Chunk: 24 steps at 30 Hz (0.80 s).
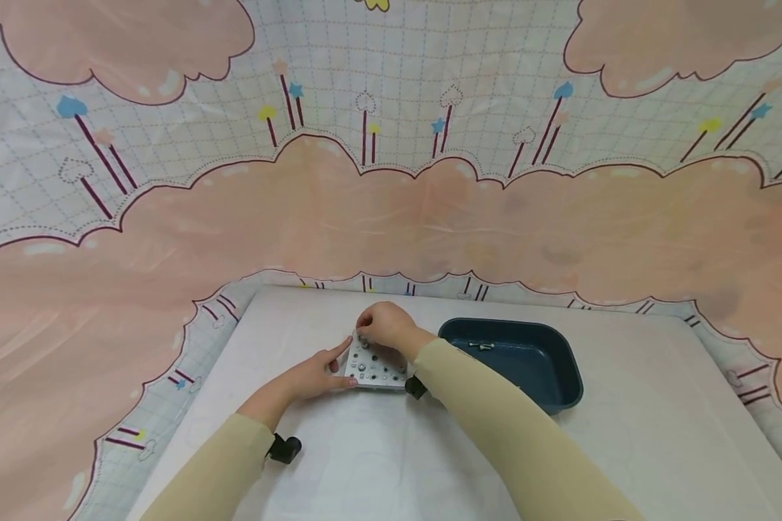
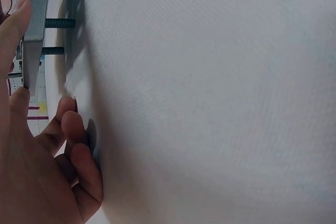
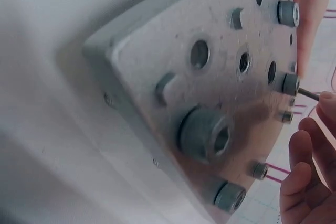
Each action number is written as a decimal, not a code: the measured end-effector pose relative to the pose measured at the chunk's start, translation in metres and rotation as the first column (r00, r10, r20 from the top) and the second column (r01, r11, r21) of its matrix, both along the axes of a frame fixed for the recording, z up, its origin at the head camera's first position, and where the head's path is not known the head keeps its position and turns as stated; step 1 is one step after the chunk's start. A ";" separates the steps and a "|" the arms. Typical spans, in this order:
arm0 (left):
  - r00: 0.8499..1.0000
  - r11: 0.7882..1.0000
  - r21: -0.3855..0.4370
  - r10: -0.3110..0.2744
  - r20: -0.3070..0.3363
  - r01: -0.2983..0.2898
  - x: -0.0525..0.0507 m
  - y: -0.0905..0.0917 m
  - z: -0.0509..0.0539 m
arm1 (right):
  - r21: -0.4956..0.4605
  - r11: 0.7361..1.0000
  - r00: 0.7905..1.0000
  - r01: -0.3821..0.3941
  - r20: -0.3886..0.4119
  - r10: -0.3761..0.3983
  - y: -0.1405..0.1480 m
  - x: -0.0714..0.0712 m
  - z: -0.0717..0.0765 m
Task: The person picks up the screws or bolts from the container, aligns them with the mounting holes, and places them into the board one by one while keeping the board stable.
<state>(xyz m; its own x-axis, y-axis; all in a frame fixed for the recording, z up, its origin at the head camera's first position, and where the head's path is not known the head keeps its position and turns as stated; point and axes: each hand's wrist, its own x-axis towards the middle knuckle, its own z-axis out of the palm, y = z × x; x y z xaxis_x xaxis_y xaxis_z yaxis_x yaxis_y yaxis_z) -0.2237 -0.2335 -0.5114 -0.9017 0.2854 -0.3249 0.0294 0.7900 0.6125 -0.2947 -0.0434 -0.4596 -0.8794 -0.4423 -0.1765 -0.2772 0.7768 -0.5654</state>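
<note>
A grey metal plate (image 1: 379,367) with many holes lies before me on the table. Socket-head screws (image 3: 207,135) of different sizes sit in it, and threaded shanks (image 2: 60,23) stick out beneath. My left hand (image 1: 311,375) grips the plate by its left side, thumb at the near corner and index finger farther back. My right hand (image 1: 391,325) reaches over the plate's far part. Between its fingertips it pinches a thin metal rod (image 3: 308,94), like a hex key, whose end meets a screw head (image 3: 291,84). Most of the rod is hidden by the fingers.
Right of the plate stands a dark blue tray (image 1: 563,354), with a few screws (image 1: 482,346) inside; my right forearm passes over its near left edge. White cloth covers the table (image 1: 658,405). A patterned curtain (image 1: 391,217) hangs behind.
</note>
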 end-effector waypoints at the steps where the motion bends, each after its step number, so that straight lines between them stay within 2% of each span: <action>1: 1.000 1.000 0.000 -0.002 -0.004 0.002 0.000 0.000 0.000 | 0.002 1.000 1.000 0.002 -0.002 -0.002 0.001 0.000 0.000; 10: 1.000 1.000 0.008 -0.011 -0.002 0.011 -0.001 0.000 -0.001 | -0.019 1.000 1.000 0.009 -0.024 -0.009 0.003 -0.003 -0.005; 24: 1.000 1.000 0.004 0.000 0.008 0.000 0.005 0.004 0.008 | 0.010 1.000 0.999 0.003 -0.039 -0.003 0.002 0.001 -0.005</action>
<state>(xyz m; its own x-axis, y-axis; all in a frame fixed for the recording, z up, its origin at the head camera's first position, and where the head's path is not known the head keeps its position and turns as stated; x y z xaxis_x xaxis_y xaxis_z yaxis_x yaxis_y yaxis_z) -0.2190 -0.2300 -0.5034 -0.8993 0.2863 -0.3307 0.0243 0.7875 0.6158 -0.2937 -0.0413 -0.4651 -0.8869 -0.4380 -0.1469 -0.2963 0.7833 -0.5464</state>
